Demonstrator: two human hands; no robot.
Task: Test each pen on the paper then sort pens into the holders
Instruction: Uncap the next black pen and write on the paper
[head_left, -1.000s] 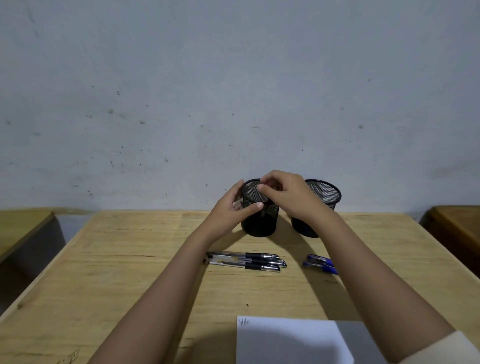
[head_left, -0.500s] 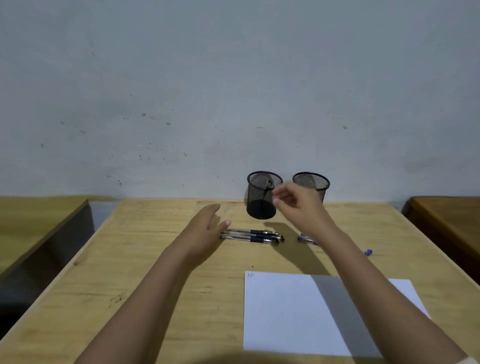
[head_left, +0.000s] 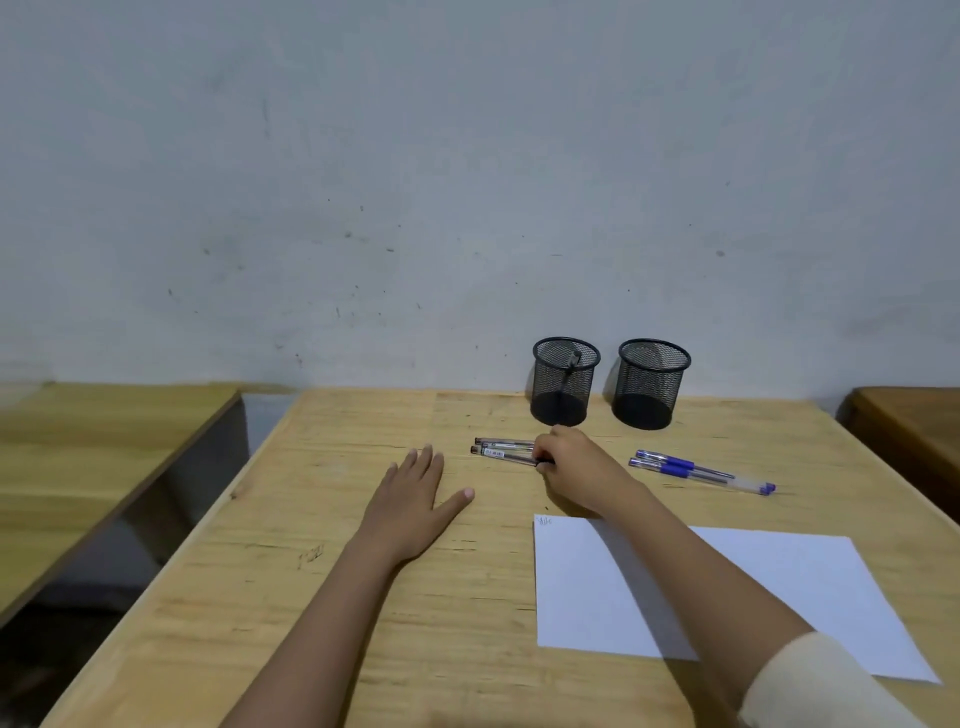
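Observation:
Two black mesh holders stand at the back of the wooden table: the left holder (head_left: 565, 382) has one pen leaning inside, the right holder (head_left: 652, 383) looks empty. Black pens (head_left: 503, 450) lie side by side in front of the left holder. My right hand (head_left: 576, 470) rests over their right ends, fingers curled onto one of them. Two blue pens (head_left: 696, 470) lie to the right. My left hand (head_left: 415, 493) lies flat and open on the table, left of the black pens. A white paper sheet (head_left: 769, 592) with a small scribble in its top-left corner lies near me.
The wooden table (head_left: 363, 597) ends at a grey wall behind the holders. A second wooden desk (head_left: 93, 447) stands to the left across a gap, and another desk edge (head_left: 914, 421) shows at the right.
My right hand left the left holder, where a pen now stands, and came down onto the black pens. My left hand dropped from the holder to lie flat on the table.

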